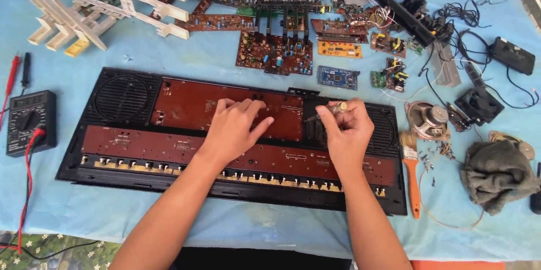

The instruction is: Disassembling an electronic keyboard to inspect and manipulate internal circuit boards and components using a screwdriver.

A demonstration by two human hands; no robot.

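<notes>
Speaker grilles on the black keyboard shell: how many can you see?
2. Left grille sits at the shell's far-left corner; right grille is at the far-right, partly hidden behind the right hand.

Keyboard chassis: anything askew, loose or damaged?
Nothing looks broken. The opened keyboard chassis lies flat with its brown circuit boards exposed. The left hand rests on the upper board; the right hand pinches a small metal tool. Loose screws lie scattered right of the chassis, beside the paintbrush.
</notes>
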